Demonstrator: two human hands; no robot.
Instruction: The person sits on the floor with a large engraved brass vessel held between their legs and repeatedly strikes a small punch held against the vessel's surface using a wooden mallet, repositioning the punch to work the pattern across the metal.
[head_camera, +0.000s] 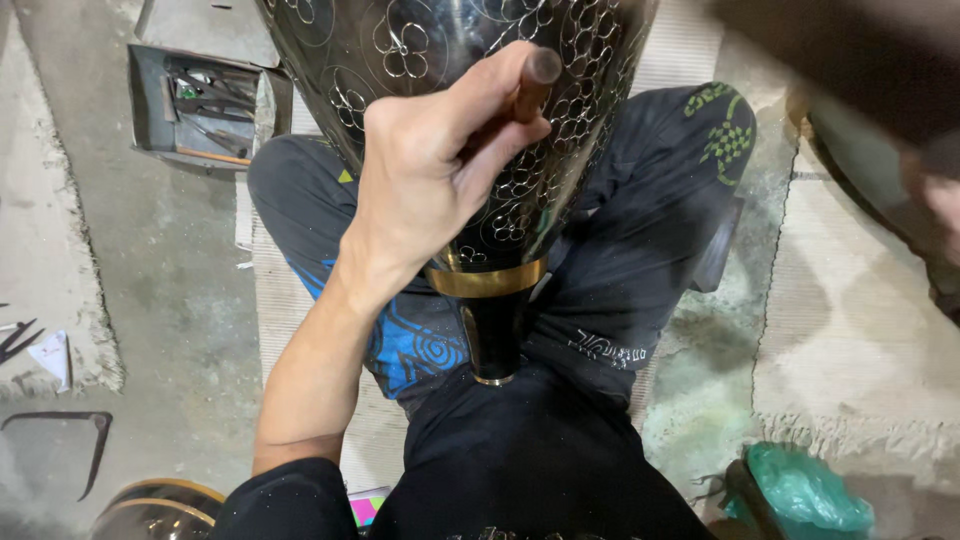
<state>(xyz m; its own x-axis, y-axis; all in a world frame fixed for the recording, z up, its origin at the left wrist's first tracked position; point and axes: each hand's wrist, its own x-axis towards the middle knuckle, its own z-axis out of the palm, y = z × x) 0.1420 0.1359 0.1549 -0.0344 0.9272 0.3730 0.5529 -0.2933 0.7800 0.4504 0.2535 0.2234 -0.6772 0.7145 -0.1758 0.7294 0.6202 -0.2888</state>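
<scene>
Left hand (430, 170) grips tool (530, 85) | on vase (480, 60) | tray (150, 100) beside

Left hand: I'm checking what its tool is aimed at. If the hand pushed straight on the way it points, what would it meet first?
The left hand, gripping a wooden-handled tool, points into the black engraved vase; it would likely meet that flower-patterned wall first, though the tool tip is hidden.

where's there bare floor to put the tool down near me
Bare concrete floor lies between the tool tray and the left forearm, bordered by the rug edge. Another strip runs right of the knee toward the green bag. The lap is crowded: the left hand holds a tool against the engraved black vase.
</scene>
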